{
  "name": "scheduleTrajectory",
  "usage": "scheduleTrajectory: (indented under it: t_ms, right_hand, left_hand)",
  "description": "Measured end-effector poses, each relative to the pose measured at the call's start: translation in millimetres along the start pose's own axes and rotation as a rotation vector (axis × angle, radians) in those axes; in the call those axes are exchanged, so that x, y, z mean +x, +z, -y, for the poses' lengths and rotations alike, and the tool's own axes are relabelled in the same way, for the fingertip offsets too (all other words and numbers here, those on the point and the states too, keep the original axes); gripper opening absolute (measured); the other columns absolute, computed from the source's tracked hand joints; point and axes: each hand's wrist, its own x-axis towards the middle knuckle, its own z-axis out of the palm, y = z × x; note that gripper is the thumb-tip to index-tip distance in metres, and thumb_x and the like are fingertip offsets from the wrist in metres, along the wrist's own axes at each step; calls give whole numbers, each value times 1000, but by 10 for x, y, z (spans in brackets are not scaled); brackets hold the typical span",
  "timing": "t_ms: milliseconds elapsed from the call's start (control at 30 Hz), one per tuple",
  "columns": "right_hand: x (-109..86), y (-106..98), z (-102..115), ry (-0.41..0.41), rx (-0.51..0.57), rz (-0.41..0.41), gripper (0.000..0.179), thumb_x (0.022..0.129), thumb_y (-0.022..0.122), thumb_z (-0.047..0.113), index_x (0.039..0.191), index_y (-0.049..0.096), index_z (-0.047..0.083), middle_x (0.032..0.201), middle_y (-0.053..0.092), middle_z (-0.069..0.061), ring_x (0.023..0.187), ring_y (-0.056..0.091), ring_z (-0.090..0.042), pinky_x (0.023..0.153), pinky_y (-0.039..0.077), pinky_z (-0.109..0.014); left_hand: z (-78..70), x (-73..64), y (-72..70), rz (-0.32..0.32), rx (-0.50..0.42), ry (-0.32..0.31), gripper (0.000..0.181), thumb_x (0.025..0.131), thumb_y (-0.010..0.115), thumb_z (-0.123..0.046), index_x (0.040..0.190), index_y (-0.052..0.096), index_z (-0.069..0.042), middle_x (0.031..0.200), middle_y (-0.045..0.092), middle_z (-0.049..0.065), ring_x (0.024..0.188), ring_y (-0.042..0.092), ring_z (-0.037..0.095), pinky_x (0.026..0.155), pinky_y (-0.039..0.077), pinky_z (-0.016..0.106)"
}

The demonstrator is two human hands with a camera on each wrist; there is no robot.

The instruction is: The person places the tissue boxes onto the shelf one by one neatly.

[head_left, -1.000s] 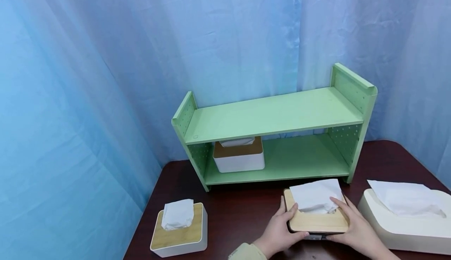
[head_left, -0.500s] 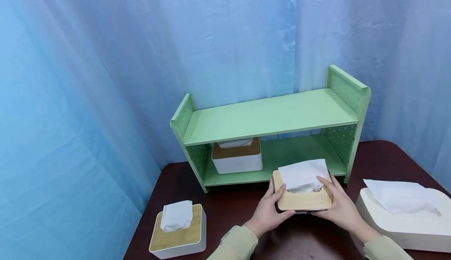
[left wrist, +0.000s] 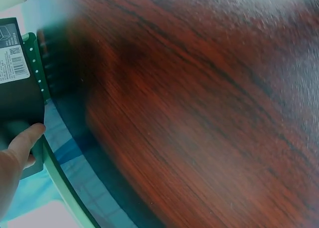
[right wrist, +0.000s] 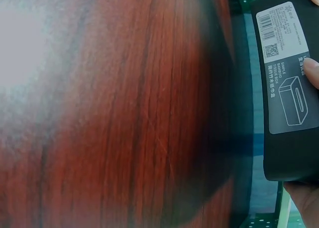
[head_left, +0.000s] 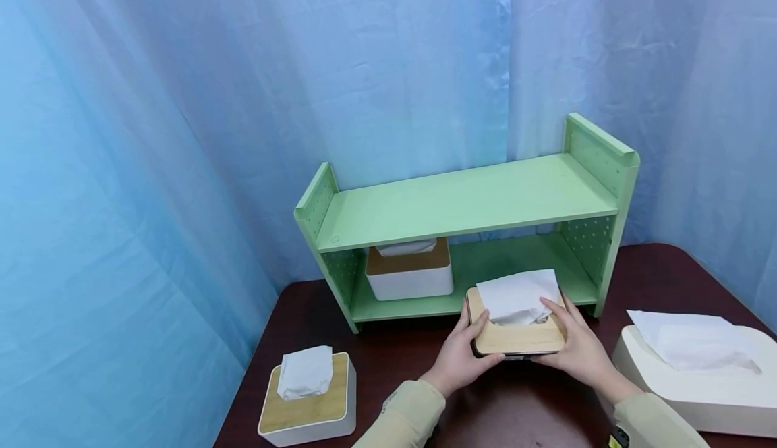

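Note:
Both hands hold a black tissue box with a pale wooden lid and a white tissue sticking out of it, just in front of the green shelf. My left hand grips its left end, thumb on the near side of the lid. Round the right end curls my right hand, a finger near the tissue. In the right wrist view a label shows on the black side of the box. The left wrist view catches the left thumb against the black side.
A white tissue box with a brown lid stands at the left of the lower shelf. Another white box with a wooden lid sits at the table's left front. A large cream tissue box is on the right. Blue curtains hang behind.
Both hands have carried the black tissue box up and forward, a little to the left, toward the shelf. The other boxes stay where they were.

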Motion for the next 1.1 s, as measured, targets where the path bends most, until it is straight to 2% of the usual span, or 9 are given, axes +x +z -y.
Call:
scheduleTrajectory:
  t_ms: [167,400,733,967,1100]
  right_hand:
    - [15,-11,-8,6,19,24,104,50,93,22,140,43,6,147,20,-36,121,39,-51,81,41,-48]
    - [92,-92,13,40,37,113,105,54,92,26,142,39,2,145,15,-42,122,34,-59,85,40,-61]
    - [223,-186,70,16,9,136,102,55,91,27,138,41,-1,142,21,-44,119,39,-56,86,40,-61]
    - [322,-207,75,32,-11,134,98,59,90,28,138,41,-4,138,26,-45,118,39,-57,89,39,-64]
    - [372,-209,49,28,-32,129,97,61,88,32,138,41,-4,135,31,-43,113,45,-54,86,41,-62]
  left_hand:
    - [-13,7,-2,-8,-22,-14,76,81,75,-32,144,39,-10,157,10,19,142,25,30,105,38,26]
    - [-54,55,-51,15,-14,-53,77,82,74,-35,145,38,-12,157,11,18,142,25,30,105,38,27]
    - [-111,168,-124,42,-44,-104,74,85,71,-36,146,36,-15,158,14,14,142,26,27,105,39,31]
    - [-116,266,-137,28,-1,-153,68,86,68,-40,145,40,-20,153,26,19,139,33,30,103,41,35]
    - [-119,316,-145,17,7,-181,67,87,67,-42,144,42,-20,152,30,19,137,36,32,103,41,39]
